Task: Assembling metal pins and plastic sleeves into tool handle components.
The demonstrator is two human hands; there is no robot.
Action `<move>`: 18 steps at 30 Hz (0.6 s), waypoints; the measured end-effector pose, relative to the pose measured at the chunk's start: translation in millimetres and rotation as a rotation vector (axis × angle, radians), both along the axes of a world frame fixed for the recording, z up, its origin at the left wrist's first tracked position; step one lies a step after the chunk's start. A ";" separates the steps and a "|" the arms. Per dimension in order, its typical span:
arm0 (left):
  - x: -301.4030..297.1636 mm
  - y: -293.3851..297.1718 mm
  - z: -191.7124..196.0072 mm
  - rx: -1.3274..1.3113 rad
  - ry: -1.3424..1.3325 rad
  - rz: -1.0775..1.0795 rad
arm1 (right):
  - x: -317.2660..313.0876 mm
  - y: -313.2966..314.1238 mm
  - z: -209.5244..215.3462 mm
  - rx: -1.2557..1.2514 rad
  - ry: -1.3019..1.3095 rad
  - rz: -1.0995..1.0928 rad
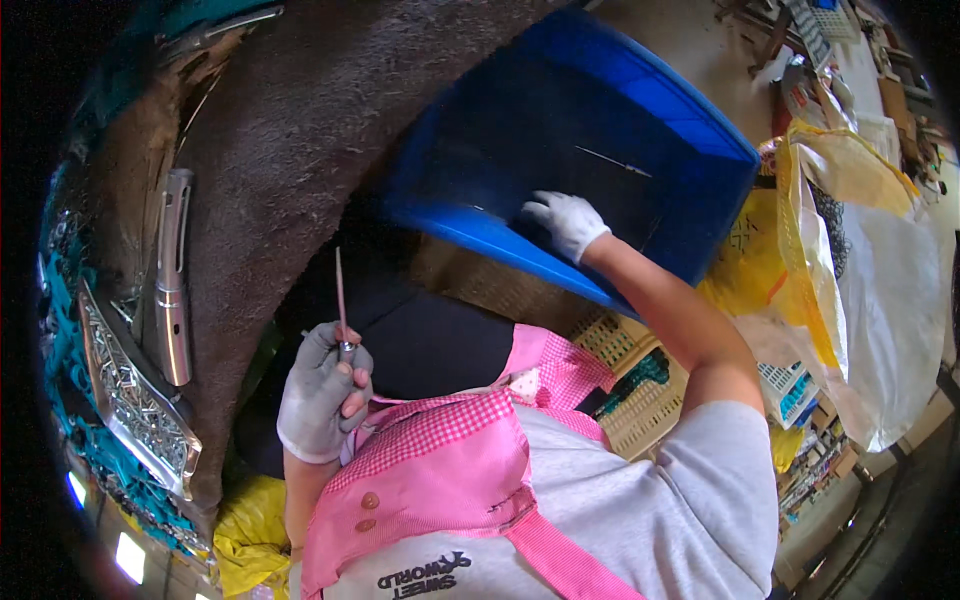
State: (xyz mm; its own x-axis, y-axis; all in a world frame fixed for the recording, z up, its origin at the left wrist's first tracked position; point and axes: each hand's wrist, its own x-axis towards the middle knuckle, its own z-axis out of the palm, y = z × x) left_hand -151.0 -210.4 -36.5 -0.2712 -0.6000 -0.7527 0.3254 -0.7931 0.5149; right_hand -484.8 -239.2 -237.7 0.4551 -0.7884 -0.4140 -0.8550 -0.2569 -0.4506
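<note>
My left hand point(325, 395), in a greyish glove, is closed in front of the pink checked apron. Upright in its fingers is a slim, tapering pointed rod point(341, 292) with a shiny metal collar at its base; its exact kind is unclear. My right hand point(569, 222), in a white glove, reaches over the near wall of a deep blue bin point(480, 235). Its fingers stretch out toward the left with nothing visible in them. Farther inside the bin lies a thin shiny strip point(612, 160), apart from that hand. The dark bottom of the bin is hard to make out.
At left, a dark, rough work surface point(290, 130) carries a slotted metal tube point(174, 280). Beside it is a metal tray point(185, 480) of small metal pieces. Yellow and white sacks point(810, 250) stand right of the bin; beige plastic crates point(640, 415) sit below it.
</note>
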 end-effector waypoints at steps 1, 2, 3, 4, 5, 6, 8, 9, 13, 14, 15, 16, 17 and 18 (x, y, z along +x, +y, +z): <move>0.0 0.9 -0.8 0.015 -0.002 0.004 | 10.6 -5.9 -5.9 -0.095 -0.038 0.019; 0.0 2.2 -1.4 0.011 -0.002 0.000 | 18.3 -14.8 -19.7 -0.194 -0.109 0.073; 0.1 2.4 0.6 0.011 -0.013 0.009 | 28.2 -25.6 -33.0 -0.057 -0.121 0.032; 0.8 3.3 1.9 0.019 -0.023 -0.002 | 39.3 -37.3 -37.8 0.079 -0.130 -0.001; 1.4 4.1 3.1 0.027 -0.033 -0.011 | 47.1 -43.6 -39.5 0.089 -0.155 0.023; 0.9 4.4 4.5 0.025 -0.046 0.008 | 50.4 -48.6 -39.0 0.157 -0.136 -0.033; 2.8 5.9 9.4 0.068 0.001 0.030 | 55.4 -60.9 -29.5 0.240 -0.181 0.014; 5.4 6.0 5.2 0.096 0.062 0.039 | 50.1 -58.5 -24.9 0.252 -0.226 -0.017; 3.5 2.3 -4.3 0.163 0.270 0.121 | 23.5 -52.5 -55.9 -0.126 -0.212 0.280; 4.4 6.1 -6.6 0.177 0.323 0.161 | 29.8 -54.7 -55.3 -0.134 -0.224 0.313; 6.2 9.9 -6.9 0.191 0.330 0.170 | 34.7 -53.7 -53.7 -0.096 -0.246 0.281; 6.0 12.1 -6.4 0.176 0.332 0.185 | 34.2 -55.0 -50.2 -0.060 -0.259 0.237; 5.6 14.2 -5.9 0.160 0.335 0.173 | 34.2 -56.9 -53.5 -0.022 -0.256 0.267; 5.2 16.5 -4.6 0.144 0.339 0.159 | 34.1 -57.9 -53.8 -0.017 -0.268 0.278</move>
